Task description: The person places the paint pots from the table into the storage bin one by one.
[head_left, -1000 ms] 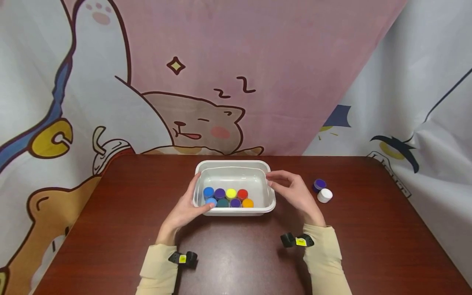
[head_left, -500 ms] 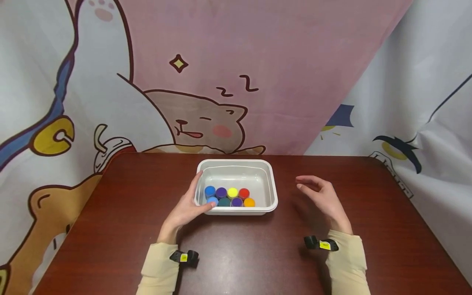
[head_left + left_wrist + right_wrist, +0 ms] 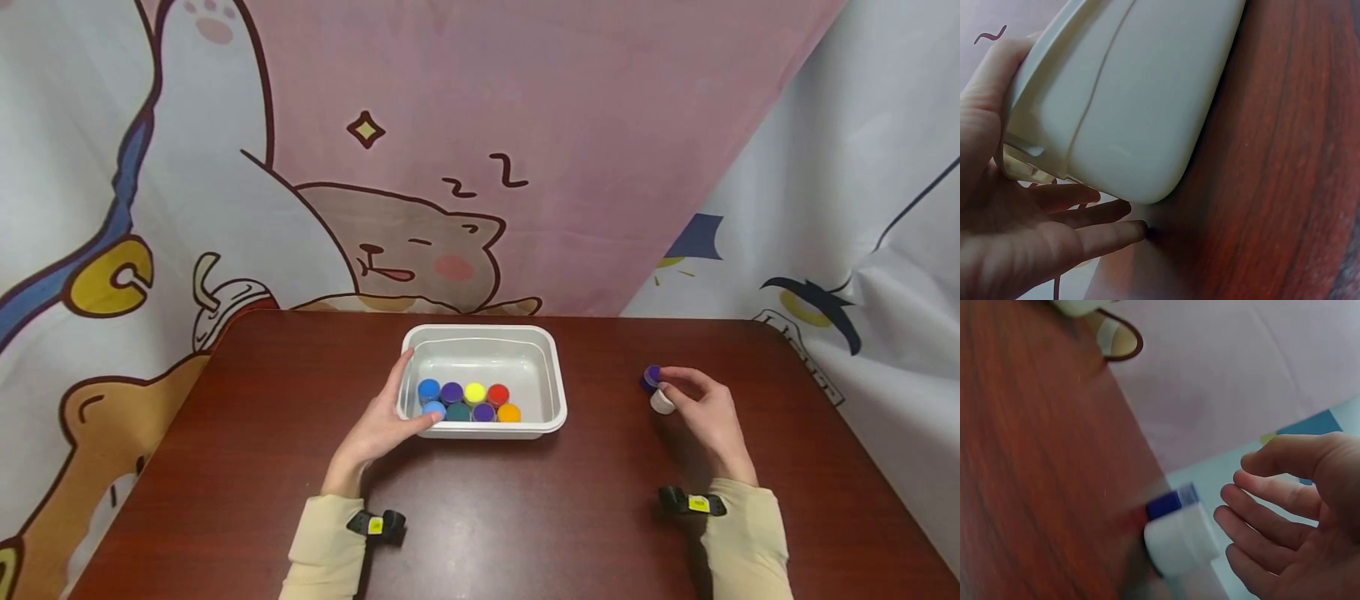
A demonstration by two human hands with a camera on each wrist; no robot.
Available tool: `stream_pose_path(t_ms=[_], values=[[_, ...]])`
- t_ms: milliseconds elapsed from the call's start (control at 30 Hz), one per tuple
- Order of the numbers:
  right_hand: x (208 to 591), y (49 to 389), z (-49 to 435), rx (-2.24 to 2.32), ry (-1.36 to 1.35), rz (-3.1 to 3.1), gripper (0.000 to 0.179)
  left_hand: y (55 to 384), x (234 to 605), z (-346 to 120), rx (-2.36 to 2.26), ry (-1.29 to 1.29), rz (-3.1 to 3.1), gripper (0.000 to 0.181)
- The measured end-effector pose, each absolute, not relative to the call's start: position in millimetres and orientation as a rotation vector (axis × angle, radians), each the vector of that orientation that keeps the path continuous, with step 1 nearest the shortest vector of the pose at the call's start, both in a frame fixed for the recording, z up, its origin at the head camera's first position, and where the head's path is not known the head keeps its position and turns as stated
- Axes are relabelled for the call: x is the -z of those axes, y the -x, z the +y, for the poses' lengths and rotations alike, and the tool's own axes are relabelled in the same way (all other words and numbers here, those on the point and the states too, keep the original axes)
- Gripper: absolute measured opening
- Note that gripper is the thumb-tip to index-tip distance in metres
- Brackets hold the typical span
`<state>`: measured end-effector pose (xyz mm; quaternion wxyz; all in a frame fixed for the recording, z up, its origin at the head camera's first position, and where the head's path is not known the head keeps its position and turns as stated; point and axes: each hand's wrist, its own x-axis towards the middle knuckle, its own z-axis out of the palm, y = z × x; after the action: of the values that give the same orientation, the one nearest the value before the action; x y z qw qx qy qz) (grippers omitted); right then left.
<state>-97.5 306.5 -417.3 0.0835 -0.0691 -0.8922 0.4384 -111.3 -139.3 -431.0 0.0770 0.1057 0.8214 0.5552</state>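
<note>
A white plastic tray stands on the table with several small paint pots in its front left part, in blue, purple, yellow, red, dark green and orange. My left hand grips the tray's left end, its thumb over the front rim; in the left wrist view the other fingers lie along the outside. My right hand is at a purple paint pot and a white pot right of the tray. In the right wrist view its fingers are bent with nothing between them, apart from the white pot.
The dark reddish-brown table ends at a printed cloth backdrop just behind the tray. Black wrist straps sit on both sleeves.
My right hand has left the tray's right rim and moved right to the two loose pots. My left hand keeps its place on the tray.
</note>
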Motion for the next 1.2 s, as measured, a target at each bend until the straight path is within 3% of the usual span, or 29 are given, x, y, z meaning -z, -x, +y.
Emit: stream_pose_path(t_ms=[633, 1200], values=[[438.0, 94.0, 327.3, -1.361, 0.333, -2.727, 0.049, 112.2, 432.0, -139.6, -1.652, -0.341, 2.484, 0.102], [433.2, 89.0, 309.7, -1.302, 0.029, -2.761, 0.039, 112.0, 431.5, -139.4, -1.634, -0.332, 2.49, 0.102]])
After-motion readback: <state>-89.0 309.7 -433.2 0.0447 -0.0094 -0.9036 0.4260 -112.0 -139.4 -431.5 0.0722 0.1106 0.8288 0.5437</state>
